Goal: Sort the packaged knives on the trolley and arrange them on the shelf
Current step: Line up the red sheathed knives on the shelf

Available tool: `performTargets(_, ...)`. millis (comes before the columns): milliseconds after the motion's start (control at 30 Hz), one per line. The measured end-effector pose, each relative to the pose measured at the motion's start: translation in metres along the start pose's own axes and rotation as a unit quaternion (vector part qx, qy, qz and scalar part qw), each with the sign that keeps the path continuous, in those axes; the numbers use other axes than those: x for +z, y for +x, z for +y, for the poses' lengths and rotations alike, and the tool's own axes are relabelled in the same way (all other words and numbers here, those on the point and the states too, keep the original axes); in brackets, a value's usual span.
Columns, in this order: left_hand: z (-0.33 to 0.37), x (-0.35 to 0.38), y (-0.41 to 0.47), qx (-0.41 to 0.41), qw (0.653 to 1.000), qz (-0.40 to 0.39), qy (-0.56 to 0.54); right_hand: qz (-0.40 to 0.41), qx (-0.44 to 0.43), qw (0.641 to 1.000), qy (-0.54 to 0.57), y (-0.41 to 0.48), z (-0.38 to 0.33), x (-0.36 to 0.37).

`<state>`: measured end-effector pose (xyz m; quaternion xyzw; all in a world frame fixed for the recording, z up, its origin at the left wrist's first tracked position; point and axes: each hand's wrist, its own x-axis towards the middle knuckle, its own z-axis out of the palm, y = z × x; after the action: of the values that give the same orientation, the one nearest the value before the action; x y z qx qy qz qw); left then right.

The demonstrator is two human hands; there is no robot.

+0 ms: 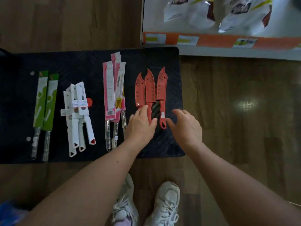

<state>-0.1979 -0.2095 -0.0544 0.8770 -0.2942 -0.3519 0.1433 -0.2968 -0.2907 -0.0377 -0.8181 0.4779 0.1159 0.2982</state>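
The sorting looks finished: on the black trolley [81, 62] the packaged knives lie in four groups, green-sleeved knives [45, 101], white-packed knives [78, 115], pink-carded knives [114, 88] and red sheathed knives [150, 87]. None appears to have reached the shelf [228, 51] beyond the fingertips, so arranging remains. The left hand [141, 124] rests on the handles of the left and middle red knives, fingers [154, 122] curled loosely around the middle handle, not yet clenched. The right hand [187, 126] hovers spread and empty just right of the third handle.

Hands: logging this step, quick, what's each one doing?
Left hand: fingers on the middle red knife, grip unclear.
Right hand: open, holding nothing.
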Motion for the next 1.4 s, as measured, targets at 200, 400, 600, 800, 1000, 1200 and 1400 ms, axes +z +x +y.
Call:
performTargets(200,-0.015,0.039,0.028,-0.002,0.999,0.027,0.034,-0.012,0.000,0.999,0.037,0.035,0.010,0.052)
performTargets(400,-0.014,0.049,0.038,-0.014,0.993,0.098,0.059,0.029,0.039,0.992,0.113,0.050,0.007,0.072)
performTargets(600,-0.005,0.046,0.046,-0.100,0.990,0.098,0.014,0.017,0.102,0.981,0.167,0.057,0.007,0.070)
performTargets(800,-0.003,0.031,0.048,-0.153,0.978,0.069,-0.121,-0.014,0.143,0.961,0.237,0.056,0.009,0.054)
performTargets(1000,0.002,0.000,0.022,-0.109,0.970,0.075,-0.205,-0.021,0.117,0.944,0.307,0.030,0.006,0.019)
performTargets(1200,0.035,-0.052,-0.022,-0.022,0.970,0.075,-0.232,0.030,0.074,0.939,0.335,0.000,-0.007,-0.044)
performTargets(1400,0.090,-0.125,-0.076,0.009,0.935,0.094,-0.342,0.063,0.040,0.916,0.395,-0.048,-0.039,-0.125)
